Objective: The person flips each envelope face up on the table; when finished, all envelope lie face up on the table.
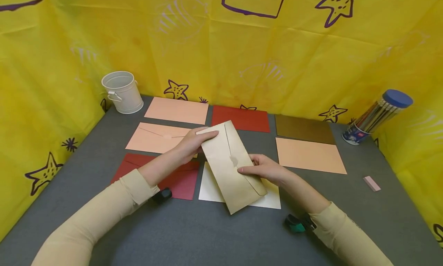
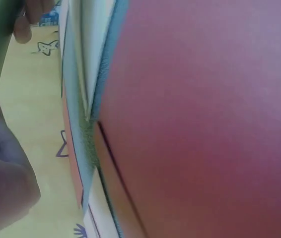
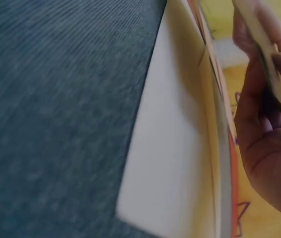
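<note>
Both hands hold a pale gold envelope (image 1: 226, 166) tilted above the table, its flap side with a round seal facing up. At its upper left edge the left hand (image 1: 194, 143) pinches it, thumb on top and fingers behind. The right hand (image 1: 264, 169) grips the right edge, its thumb lying beside the seal; in the right wrist view, curled fingers of the right hand (image 3: 269, 134) show behind the envelope (image 3: 264, 44). Below lies a cream envelope (image 1: 270, 200), partly covered from view. A dark red envelope (image 1: 183, 185) lies under the left forearm, seen close in the left wrist view.
Farther back lie pink envelopes (image 1: 176, 110), a red envelope (image 1: 240, 119), a brown envelope (image 1: 304, 129) and a peach envelope (image 1: 309, 155). A white bucket (image 1: 122, 92) stands back left. A pencil tub (image 1: 375, 117) leans back right, near a pink eraser (image 1: 372, 183). Yellow cloth (image 1: 221, 46) surrounds the table.
</note>
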The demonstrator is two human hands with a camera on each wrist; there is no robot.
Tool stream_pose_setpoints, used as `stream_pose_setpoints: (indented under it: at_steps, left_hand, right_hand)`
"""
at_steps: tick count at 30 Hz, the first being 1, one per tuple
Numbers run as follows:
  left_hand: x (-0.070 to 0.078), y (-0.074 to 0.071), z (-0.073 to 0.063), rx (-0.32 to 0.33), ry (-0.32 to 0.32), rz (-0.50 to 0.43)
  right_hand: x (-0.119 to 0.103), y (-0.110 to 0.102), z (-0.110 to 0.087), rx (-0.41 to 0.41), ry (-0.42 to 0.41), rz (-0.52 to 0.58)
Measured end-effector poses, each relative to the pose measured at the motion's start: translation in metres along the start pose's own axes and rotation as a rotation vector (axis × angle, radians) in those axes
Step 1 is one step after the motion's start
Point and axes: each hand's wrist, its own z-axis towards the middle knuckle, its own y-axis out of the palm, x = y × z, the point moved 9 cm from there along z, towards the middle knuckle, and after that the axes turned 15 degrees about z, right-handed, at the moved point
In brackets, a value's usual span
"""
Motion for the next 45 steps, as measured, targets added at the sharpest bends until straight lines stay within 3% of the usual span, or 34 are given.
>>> stream_pose_setpoints:
  at_steps: [7, 10, 13, 16, 20, 25, 28, 33, 36, 39, 45]
  left_hand:
    - [-0.004, -0.016, -0.003, 0.136, 0.037, -0.095]
    - [-0.005, -0.021, -0.003, 0.181, 0.055, -0.144]
    - [-0.006, -0.023, -0.003, 0.194, 0.058, -0.189]
    - [-0.007, -0.023, -0.003, 0.175, 0.058, -0.199]
    - [-0.01, -0.022, -0.002, 0.134, 0.032, -0.098]
    - [-0.018, -0.022, 0.002, 0.085, -0.015, 0.254]
    - [-0.018, -0.024, 0.006, 0.088, 0.01, 0.463]
    - [-0.009, -0.025, 0.011, 0.124, 0.099, 0.723]
    - [-0.005, -0.025, 0.01, 0.128, 0.132, 0.813]
    - [-0.002, -0.023, 0.01, 0.125, 0.165, 0.842]
    - [-0.001, -0.018, 0.011, 0.108, 0.206, 0.86]
  right_hand:
    - [-0.002, -0.03, -0.007, 0.168, -0.041, 0.22]
    - [-0.005, -0.042, -0.01, 0.204, -0.086, 0.328]
    - [-0.008, -0.054, -0.012, 0.244, -0.122, 0.399]
    - [-0.011, -0.069, -0.013, 0.297, -0.153, 0.399]
    - [-0.016, -0.093, -0.015, 0.417, -0.165, 0.239]
    - [-0.016, -0.121, -0.017, 0.57, -0.103, -0.04]
    - [-0.018, -0.129, -0.015, 0.585, -0.092, -0.173]
    - [-0.023, -0.134, -0.009, 0.581, -0.096, -0.359]
    - [-0.028, -0.132, -0.007, 0.589, -0.092, -0.472]
    - [-0.032, -0.129, -0.007, 0.595, -0.093, -0.553]
    - [-0.035, -0.129, -0.006, 0.606, -0.104, -0.605]
